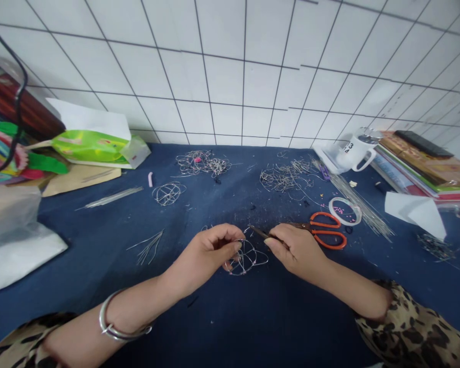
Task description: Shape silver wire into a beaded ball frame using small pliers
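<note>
My left hand (209, 250) pinches a small round wire frame (249, 258) with tiny pink beads, holding it just above the dark blue cloth (230, 317). My right hand (295, 248) is closed around a thin dark tool (261, 233) whose tip points left at the top of the frame. A silver bangle sits on my left wrist. Both forearms come in from the bottom edge in leopard-print sleeves.
Orange-handled scissors (325, 231) lie right of my right hand, by a clear round lid (345, 210) with pink beads. Wire tangles (203, 163) (283, 176), a finished wire ball (168, 193), straight wire bundles (362, 207), a white mug (356, 148), books and a green tissue pack (92, 145) ring the table.
</note>
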{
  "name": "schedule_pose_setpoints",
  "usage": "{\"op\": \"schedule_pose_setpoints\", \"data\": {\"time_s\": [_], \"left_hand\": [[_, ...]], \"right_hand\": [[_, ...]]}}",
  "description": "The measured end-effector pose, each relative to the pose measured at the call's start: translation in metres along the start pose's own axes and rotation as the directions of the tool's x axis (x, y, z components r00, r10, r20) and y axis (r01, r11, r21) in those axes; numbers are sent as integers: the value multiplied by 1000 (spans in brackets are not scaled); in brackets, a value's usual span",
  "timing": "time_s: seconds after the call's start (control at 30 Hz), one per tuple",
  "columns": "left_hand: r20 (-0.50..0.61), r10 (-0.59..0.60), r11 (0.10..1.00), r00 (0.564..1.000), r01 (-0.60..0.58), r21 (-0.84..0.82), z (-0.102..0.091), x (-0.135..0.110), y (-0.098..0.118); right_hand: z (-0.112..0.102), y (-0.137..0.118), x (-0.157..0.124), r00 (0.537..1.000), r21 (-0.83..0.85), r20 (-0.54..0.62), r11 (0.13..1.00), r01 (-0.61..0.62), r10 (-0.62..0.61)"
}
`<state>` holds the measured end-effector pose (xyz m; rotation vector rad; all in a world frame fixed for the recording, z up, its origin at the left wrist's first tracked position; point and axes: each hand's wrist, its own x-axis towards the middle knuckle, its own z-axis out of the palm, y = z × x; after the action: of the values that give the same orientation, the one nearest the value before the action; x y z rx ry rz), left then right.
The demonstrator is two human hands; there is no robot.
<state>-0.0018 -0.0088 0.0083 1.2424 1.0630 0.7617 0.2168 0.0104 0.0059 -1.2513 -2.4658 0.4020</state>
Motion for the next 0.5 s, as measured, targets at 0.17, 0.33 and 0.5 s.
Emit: {"op": "schedule_pose_setpoints", "data": {"time_s": [0.17,0.33,0.5], "left_hand": [[22,-2,1000,1000,2,7,0,1,0],[20,-17,1000,1000,17,24,-1,0,-2],[-5,-38,998,999,39,41,-1,0,-3]], "right_hand": [[0,-1,0,1000,14,8,1000,-9,9],[-1,-1,0,1000,19,16,1000,-7,7],[-1,-1,1,1000,10,12,1000,-8,8]]}}
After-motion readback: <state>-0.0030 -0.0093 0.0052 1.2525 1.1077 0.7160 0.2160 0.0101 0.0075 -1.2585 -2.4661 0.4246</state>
